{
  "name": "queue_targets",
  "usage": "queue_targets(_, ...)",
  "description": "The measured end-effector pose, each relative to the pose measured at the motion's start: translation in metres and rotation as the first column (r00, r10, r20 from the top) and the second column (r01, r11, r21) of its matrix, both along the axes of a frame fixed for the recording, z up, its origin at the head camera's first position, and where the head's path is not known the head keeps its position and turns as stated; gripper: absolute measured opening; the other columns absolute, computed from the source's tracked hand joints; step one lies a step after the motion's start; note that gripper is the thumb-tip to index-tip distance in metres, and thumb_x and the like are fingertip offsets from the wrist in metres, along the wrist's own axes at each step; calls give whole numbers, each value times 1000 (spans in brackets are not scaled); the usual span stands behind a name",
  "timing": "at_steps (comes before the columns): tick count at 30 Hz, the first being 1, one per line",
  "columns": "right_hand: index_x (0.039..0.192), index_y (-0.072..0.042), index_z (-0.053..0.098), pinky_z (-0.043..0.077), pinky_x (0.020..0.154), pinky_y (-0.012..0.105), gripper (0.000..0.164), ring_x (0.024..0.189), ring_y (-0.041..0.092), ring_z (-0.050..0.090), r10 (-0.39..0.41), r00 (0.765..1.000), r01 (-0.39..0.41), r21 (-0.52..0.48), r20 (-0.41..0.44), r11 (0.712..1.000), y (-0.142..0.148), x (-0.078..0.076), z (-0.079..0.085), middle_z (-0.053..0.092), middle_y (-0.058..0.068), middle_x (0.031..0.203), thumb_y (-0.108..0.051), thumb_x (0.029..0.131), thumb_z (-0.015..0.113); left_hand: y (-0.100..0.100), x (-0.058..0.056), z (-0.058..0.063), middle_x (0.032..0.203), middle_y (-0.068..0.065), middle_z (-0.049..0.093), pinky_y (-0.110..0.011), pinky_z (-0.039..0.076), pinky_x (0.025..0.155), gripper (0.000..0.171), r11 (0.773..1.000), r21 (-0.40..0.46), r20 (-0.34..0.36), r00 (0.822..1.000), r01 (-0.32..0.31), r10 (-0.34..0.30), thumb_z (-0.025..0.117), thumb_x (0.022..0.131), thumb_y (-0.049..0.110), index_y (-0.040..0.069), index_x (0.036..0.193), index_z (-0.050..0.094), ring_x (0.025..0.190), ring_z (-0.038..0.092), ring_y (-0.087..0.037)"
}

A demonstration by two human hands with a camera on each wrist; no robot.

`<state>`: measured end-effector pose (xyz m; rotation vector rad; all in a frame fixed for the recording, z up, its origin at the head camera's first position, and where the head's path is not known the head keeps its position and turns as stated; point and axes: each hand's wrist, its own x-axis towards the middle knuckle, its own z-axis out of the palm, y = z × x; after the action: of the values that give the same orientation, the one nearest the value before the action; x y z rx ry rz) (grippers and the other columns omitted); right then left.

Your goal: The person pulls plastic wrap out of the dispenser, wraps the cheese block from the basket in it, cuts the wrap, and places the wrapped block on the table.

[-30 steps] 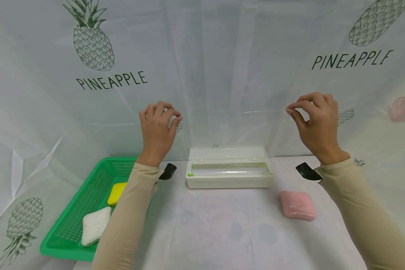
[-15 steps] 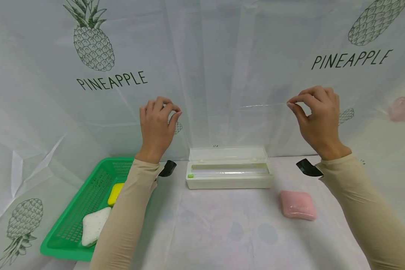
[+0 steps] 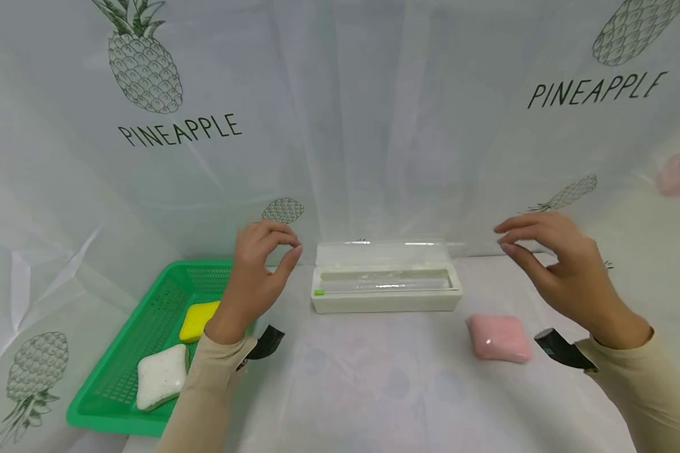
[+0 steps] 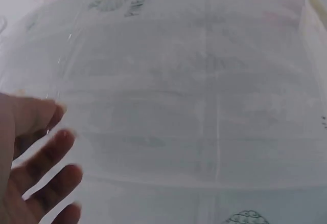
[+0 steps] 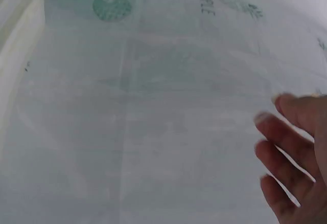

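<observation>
A nearly invisible sheet of cling film (image 3: 419, 243) stretches between both hands, showing as a thin bright edge above the white cling film box (image 3: 386, 303). My left hand (image 3: 255, 274) pinches one corner with thumb and index finger; glints of the film (image 4: 70, 37) run from that pinch in the left wrist view. At the other corner, the thumb and index finger of my right hand (image 3: 569, 277) come together on the film, its edge there being hard to see. The box's lid stands raised at the back, and a film roll (image 3: 385, 283) lies inside.
A glossy pink sponge-like block (image 3: 498, 338) lies on the table right of the box. At the left stands a green basket (image 3: 104, 377) with a yellow sponge (image 3: 198, 319) and a white sponge (image 3: 161, 376). A pineapple-print sheet (image 3: 374, 126) hangs behind.
Both hands rise slightly at first, then come down toward the box and spread a little apart. The film's edge lowers with them. The view shifts slightly; basket and pink block stay put.
</observation>
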<state>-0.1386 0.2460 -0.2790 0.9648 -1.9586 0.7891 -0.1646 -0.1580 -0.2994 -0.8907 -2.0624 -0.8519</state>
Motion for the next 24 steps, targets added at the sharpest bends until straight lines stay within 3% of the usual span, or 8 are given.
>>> queue_targets(3, 86, 3, 67, 36, 89, 22, 33, 96, 16, 55, 164, 985, -166, 35, 59, 985, 2, 22, -13, 65, 12, 92, -28, 92, 58, -8, 22, -19, 96, 3, 60, -38, 33, 86, 3, 996, -42, 78, 994, 80, -77, 66, 85, 12, 13, 88, 65, 95, 51, -19)
queue_targets(6, 92, 0, 67, 35, 89, 21, 23, 95, 15, 54, 269, 948, -286, 82, 167, 955, 8, 40, -31, 64, 8, 93, -22, 92, 58, -16, 42, -43, 94, 10, 60, -32, 35, 84, 5, 984, -85, 153, 978, 155, -141, 66, 86, 16, 18, 90, 65, 93, 51, -13)
queue_targets(9, 99, -10, 66, 33, 89, 19, 11, 94, 11, 53, 273, 916, -326, 149, 292, 934, 14, 52, -59, 63, -1, 96, -15, 89, 63, -24, 60, -71, 92, 16, 58, -24, 36, 80, 10, 967, -135, 223, 958, 216, -183, 68, 85, 17, 23, 91, 64, 89, 50, -7)
queue_targets(13, 101, -23, 62, 33, 86, 16, 29, 90, 5, 52, 240, 893, -338, 214, 382, 917, 16, 62, -104, 59, -13, 97, -7, 79, 72, -32, 79, -106, 89, 22, 55, -17, 36, 76, 17, 946, -181, 337, 920, 271, -199, 70, 83, 15, 28, 91, 62, 86, 47, -2)
queue_targets(17, 98, -30, 58, 33, 81, 14, 35, 85, 0, 50, 218, 878, -346, 250, 426, 904, 13, 69, -147, 55, -19, 95, -9, 75, 75, -35, 90, -140, 87, 22, 54, -18, 38, 72, 16, 936, -206, 477, 865, 286, -159, 69, 83, 18, 30, 90, 61, 81, 47, 0)
queue_targets(19, 95, -33, 57, 34, 78, 14, 35, 83, -2, 49, 185, 862, -343, 273, 472, 899, 11, 74, -166, 53, -22, 93, -11, 76, 75, -35, 94, -155, 84, 24, 53, -19, 39, 70, 11, 929, -236, 557, 823, 286, -111, 68, 85, 23, 31, 89, 62, 79, 46, 1)
queue_targets(22, 91, -34, 58, 38, 71, 15, 31, 80, -3, 49, 145, 789, -378, 285, 598, 881, 10, 80, -189, 53, -26, 90, -12, 77, 74, -34, 100, -174, 81, 26, 51, -18, 39, 68, 6, 905, -290, 657, 753, 310, -48, 66, 85, 29, 33, 88, 62, 76, 45, 0)
queue_targets(24, 90, -33, 59, 41, 67, 17, 26, 78, -4, 49, 129, 719, -414, 271, 682, 869, 10, 85, -203, 53, -26, 88, -13, 80, 72, -33, 104, -185, 80, 26, 49, -17, 38, 67, 5, 888, -308, 708, 705, 341, -25, 67, 85, 29, 33, 88, 64, 75, 46, 0)
